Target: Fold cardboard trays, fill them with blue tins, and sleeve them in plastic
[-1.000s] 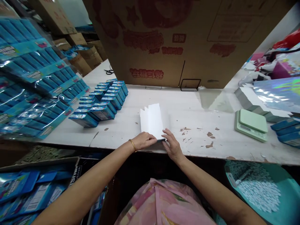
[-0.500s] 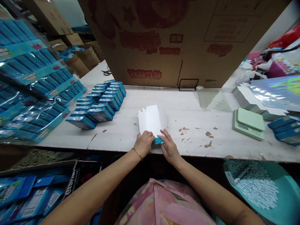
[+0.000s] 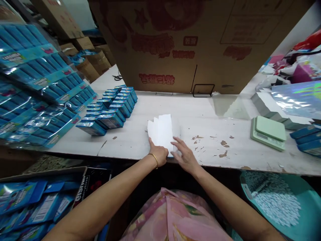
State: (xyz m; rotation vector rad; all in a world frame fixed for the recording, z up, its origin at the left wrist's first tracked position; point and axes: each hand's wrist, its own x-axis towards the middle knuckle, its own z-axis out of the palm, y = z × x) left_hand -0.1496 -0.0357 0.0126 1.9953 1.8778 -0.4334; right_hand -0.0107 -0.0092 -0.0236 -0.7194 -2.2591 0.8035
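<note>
White folded card (image 3: 161, 132) with a stepped far edge lies on the table near its front edge. A thin strip of blue shows at its near end. My left hand (image 3: 158, 153) is closed at the card's near left part, its thumb stretched along the left side and its fingers curled at the near edge. Beside the card's right edge is my right hand (image 3: 185, 154), fingers apart and fingertips at or just off the edge. Whether they touch it, I cannot tell.
Small blue boxes (image 3: 111, 118) stand in rows at left, beside plastic-wrapped blue packs (image 3: 45, 80). A large cardboard box (image 3: 185, 72) rises behind. At right are a pale green scale (image 3: 269, 131) and, below, a teal basin (image 3: 304, 197) of small pale pieces.
The blue strip at the card's near end has mostly gone from sight under white card. My left hand has turned, its thumb now stretched out. My right hand has shifted slightly right.
</note>
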